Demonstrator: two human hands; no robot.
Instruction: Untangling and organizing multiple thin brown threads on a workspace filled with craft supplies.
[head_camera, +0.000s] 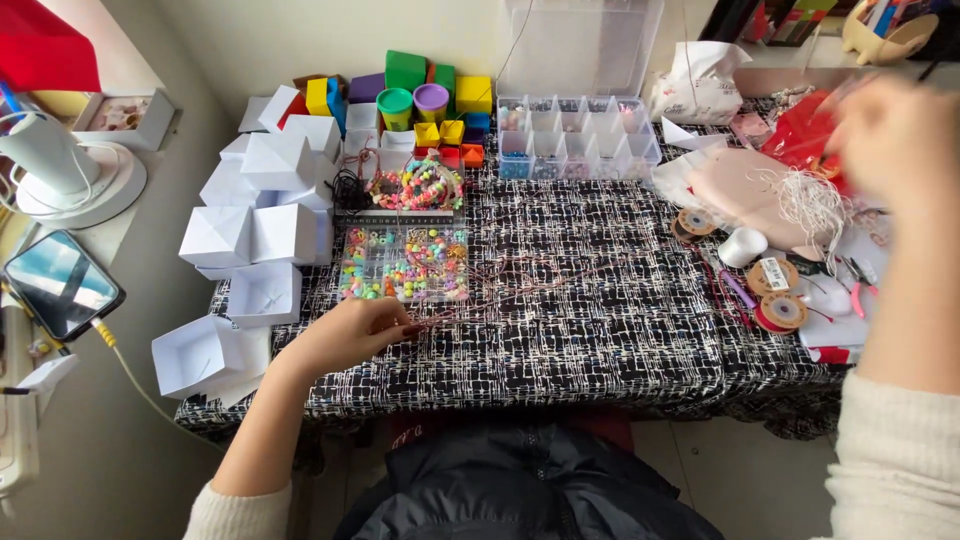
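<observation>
Containers first. A clear bead tray (405, 265) lay just beyond your left hand (350, 335), its compartments filled with small beads in pink, yellow, green and blue. Behind it a second tray (415, 188) held a heap of strung, multicoloured beads. Further back sat a clear divided organiser (578, 138) with its lid (580, 45) tipped up against the wall; most of its cells looked pale or empty, a few at the left showing blue contents. Two small tubs (413, 103), one green and one purple, stood among coloured blocks (440, 80). White folded paper boxes (255, 220) were stacked along the left edge of the table, open and holding nothing that showed.

Your left hand rested on the tablecloth (600, 330) with fingertips pinched narrow on a thin pinkish cord (500, 285). The cord ran from that pinch rightward across the cloth in loose loops, passing just below the front edge of the bead tray. Your right hand (895, 140) was raised at the far right, heavily blurred; you could not tell from this view whether it was wide, narrow or holding anything.

The surface was a table under a black cloth with a white broken-grid pattern. On its right side lay spools of thread (775, 290), a white tangle of string (805, 200) on a pink pad and a red bag (805, 135). To the left, a phone (60, 285) on a cable and a white stand (60, 165) sat on a side ledge beside a pale wall.
</observation>
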